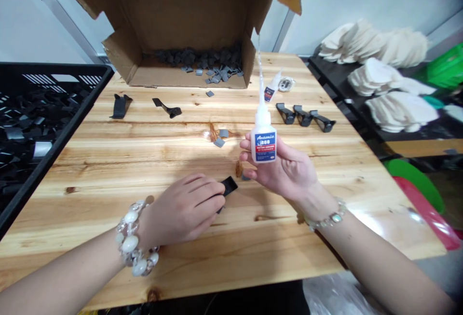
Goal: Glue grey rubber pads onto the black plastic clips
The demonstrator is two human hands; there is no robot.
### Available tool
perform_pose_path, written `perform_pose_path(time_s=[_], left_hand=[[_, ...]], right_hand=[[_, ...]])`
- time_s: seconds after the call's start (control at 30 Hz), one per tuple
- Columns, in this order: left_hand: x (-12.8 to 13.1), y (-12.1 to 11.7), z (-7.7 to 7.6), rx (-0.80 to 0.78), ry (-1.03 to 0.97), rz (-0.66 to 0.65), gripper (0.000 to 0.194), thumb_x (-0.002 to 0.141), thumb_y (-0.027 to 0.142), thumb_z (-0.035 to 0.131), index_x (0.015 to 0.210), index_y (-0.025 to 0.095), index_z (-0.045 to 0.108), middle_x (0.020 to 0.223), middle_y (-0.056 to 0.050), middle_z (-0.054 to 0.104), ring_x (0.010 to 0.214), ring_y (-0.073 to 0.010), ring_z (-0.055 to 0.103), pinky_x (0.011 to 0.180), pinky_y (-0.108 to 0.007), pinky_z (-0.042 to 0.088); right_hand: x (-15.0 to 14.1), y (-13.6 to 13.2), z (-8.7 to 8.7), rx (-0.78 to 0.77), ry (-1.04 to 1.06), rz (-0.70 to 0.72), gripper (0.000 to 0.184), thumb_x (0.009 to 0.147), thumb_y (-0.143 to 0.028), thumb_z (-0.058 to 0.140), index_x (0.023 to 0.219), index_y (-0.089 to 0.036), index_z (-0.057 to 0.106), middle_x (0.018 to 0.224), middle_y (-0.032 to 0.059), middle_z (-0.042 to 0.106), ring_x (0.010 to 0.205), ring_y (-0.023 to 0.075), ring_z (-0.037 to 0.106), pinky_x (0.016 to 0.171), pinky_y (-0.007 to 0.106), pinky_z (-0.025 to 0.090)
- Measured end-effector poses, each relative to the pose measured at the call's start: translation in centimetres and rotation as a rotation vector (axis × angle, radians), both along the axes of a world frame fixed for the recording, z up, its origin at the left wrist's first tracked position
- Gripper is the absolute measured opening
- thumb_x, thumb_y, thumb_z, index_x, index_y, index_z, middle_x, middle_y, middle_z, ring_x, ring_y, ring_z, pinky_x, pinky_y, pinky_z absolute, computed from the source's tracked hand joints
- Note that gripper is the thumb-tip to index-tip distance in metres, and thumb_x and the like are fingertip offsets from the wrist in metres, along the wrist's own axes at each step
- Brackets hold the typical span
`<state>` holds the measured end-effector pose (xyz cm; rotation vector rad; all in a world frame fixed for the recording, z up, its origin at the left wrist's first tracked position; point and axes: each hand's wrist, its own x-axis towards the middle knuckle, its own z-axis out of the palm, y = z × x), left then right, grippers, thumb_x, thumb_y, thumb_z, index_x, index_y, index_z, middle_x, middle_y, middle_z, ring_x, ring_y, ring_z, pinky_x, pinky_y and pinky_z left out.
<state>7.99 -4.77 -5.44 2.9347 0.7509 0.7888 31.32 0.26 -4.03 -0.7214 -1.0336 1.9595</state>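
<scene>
Within right hand (287,172), adhesive bottle (264,142)

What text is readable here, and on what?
"Antonio": front label of the adhesive bottle in the right hand.
"460": same label, below the brand.
"INSTANT ADHESIVE": same label, red band; small, only just readable.
Too small: that label's remaining print.
Too blurred: label of the similar bottle farther back.

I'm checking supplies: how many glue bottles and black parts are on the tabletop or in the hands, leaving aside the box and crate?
Glue bottles: 2 (one in the right hand)
Loose black parts: 5
Black part in hand: 1, partly covered by the left hand
Total: 8
</scene>
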Motion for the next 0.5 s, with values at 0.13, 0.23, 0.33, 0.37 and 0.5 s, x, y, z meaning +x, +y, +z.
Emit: perform_pose_path(time_s=[0.13,0.23,0.33,0.37,0.5], left_hand=[[-0.11,-0.05,-0.06,0.011,-0.002,0.011,0.014,0.088,0.014,0.049,0.095,0.014,0.062,0.103,-0.008,0.071,0.091,-0.0186,0.064,0.088,-0.035,0.05],[-0.08,-0.12,0.04,0.008,0.005,0.018,0.016,0.089,0.012,0.047,0.096,0.013,0.061,0.101,-0.008,0.071,0.09,-0.0179,0.064,0.087,-0.034,0.051],[0.07,-0.11,0.24,0.007,0.001,0.028,0.017,0.089,0.009,0.044,0.094,0.014,0.06,0.099,-0.008,0.071,0.089,-0.0172,0.064,0.086,-0.033,0.051],[0.12,-0.09,0.31,0.005,-0.002,0.031,0.018,0.089,0.009,0.044,0.094,0.014,0.06,0.099,-0.008,0.07,0.088,-0.0171,0.064,0.085,-0.033,0.051],[0.19,0.07,0.4,-0.023,-0.013,0.027,0.017,0.09,0.009,0.042,0.093,0.015,0.058,0.097,-0.008,0.069,0.087,-0.0171,0.063,0.082,-0.032,0.052]], right_hand=[[-0.01,0.02,-0.05,0.032,-0.026,-0.013,0.039,0.094,-0.045,0.034,0.112,-0.027,0.063,0.127,0.0047,0.062,0.105,0.0231,0.062,0.069,0.036,0.05],[0.09,0.13,-0.11,0.075,-0.094,-0.006,0.041,0.094,-0.047,0.031,0.114,-0.027,0.061,0.13,0.0048,0.06,0.109,0.0242,0.061,0.071,0.038,0.051],[0.21,0.25,-0.18,0.099,-0.141,0.004,0.043,0.094,-0.049,0.029,0.116,-0.028,0.059,0.132,0.0047,0.058,0.111,0.0248,0.06,0.072,0.039,0.051],[0.24,0.28,-0.21,0.096,-0.134,0.009,0.042,0.094,-0.048,0.029,0.116,-0.028,0.059,0.132,0.0043,0.058,0.111,0.0244,0.06,0.073,0.039,0.051],[0.33,0.33,-0.26,0.068,-0.079,0.028,0.04,0.095,-0.046,0.029,0.115,-0.029,0.059,0.131,0.0024,0.059,0.111,0.0223,0.06,0.074,0.037,0.05]])
